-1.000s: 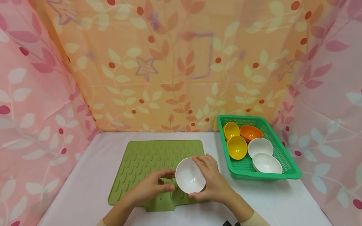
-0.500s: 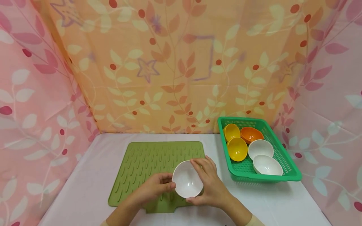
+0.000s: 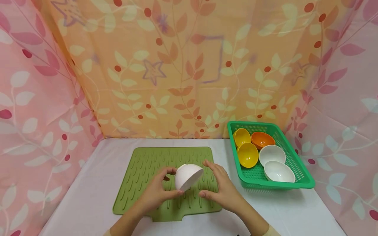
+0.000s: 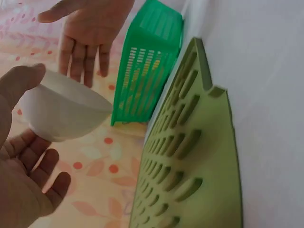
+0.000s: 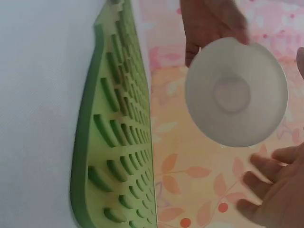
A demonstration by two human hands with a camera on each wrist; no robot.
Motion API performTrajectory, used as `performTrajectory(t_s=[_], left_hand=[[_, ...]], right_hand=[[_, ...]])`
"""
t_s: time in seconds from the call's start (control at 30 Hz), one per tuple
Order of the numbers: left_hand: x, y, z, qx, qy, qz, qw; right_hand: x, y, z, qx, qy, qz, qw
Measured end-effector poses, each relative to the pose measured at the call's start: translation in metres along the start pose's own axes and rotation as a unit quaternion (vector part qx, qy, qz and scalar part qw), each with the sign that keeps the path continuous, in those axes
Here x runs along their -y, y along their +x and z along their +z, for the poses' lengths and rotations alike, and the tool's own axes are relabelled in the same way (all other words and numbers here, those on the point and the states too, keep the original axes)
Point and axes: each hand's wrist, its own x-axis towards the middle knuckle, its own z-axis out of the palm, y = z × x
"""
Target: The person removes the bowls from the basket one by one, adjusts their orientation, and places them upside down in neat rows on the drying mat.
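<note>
A small white bowl is tipped on its side above the green drying mat, its mouth turned down and to the right. My left hand grips it, thumb at the rim and fingers against the outside near the base. In the left wrist view the bowl hangs well off the mat. My right hand is to the right of the bowl, fingers spread and holding nothing. From the right wrist the bowl's round inside faces the camera, apart from the right fingers.
A green plastic basket stands at the right of the white-covered table. In it lie yellow bowls, an orange bowl and white bowls. Patterned cloth walls enclose the back and sides.
The bowl has passed from my right hand to my left and has turned from mouth up to tipped over, mouth downward. My right fingers have let go of it and spread apart.
</note>
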Motion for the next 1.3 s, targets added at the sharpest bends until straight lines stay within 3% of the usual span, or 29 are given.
performTrajectory(t_s=[0.07, 0.13, 0.23, 0.33, 0.7, 0.83, 0.9, 0.93, 1.0, 1.07, 1.1, 1.13, 1.2, 1.3], left_hand=[[-0.002, -0.001, -0.001, -0.014, 0.054, 0.048, 0.9973], [-0.002, -0.002, -0.002, -0.021, 0.105, 0.098, 0.9894], [-0.003, -0.003, -0.001, -0.027, 0.167, 0.170, 0.9708], [-0.003, -0.003, -0.001, -0.030, 0.210, 0.222, 0.9517], [-0.008, -0.004, 0.000, -0.014, 0.265, 0.310, 0.9128], [-0.006, -0.003, 0.001, -0.019, 0.264, 0.328, 0.9068], [-0.007, -0.004, 0.001, -0.017, 0.250, 0.319, 0.9142], [-0.007, -0.004, 0.001, -0.013, 0.238, 0.301, 0.9233], [-0.009, -0.006, 0.001, 0.002, 0.198, 0.244, 0.9495], [-0.010, -0.007, 0.000, 0.021, 0.141, 0.161, 0.9766], [-0.010, -0.007, -0.001, 0.028, 0.113, 0.121, 0.9858], [-0.010, -0.007, -0.001, 0.035, 0.085, 0.085, 0.9921], [-0.009, -0.006, -0.003, 0.051, 0.037, 0.040, 0.9972], [-0.007, -0.004, -0.004, 0.076, -0.001, 0.020, 0.9969]], right_hand=[[0.001, 0.000, -0.002, 0.023, 0.034, 0.046, 0.9981], [0.000, 0.000, -0.001, 0.047, 0.058, 0.075, 0.9944], [-0.002, 0.000, 0.001, 0.073, 0.077, 0.095, 0.9899], [-0.004, 0.000, 0.005, 0.080, 0.077, 0.104, 0.9884], [-0.007, 0.001, 0.010, 0.089, 0.085, 0.116, 0.9855], [-0.008, 0.001, 0.012, 0.076, 0.085, 0.118, 0.9864], [-0.008, 0.001, 0.013, 0.059, 0.084, 0.121, 0.9873], [-0.007, 0.001, 0.013, 0.050, 0.084, 0.123, 0.9876], [-0.005, 0.001, 0.013, 0.032, 0.087, 0.126, 0.9878], [-0.005, 0.001, 0.013, 0.016, 0.098, 0.124, 0.9873], [-0.004, 0.001, 0.013, 0.010, 0.106, 0.121, 0.9869], [-0.005, 0.001, 0.013, 0.007, 0.115, 0.117, 0.9865], [-0.005, 0.000, 0.013, 0.005, 0.131, 0.106, 0.9858], [-0.007, 0.000, 0.015, 0.012, 0.154, 0.084, 0.9844]])
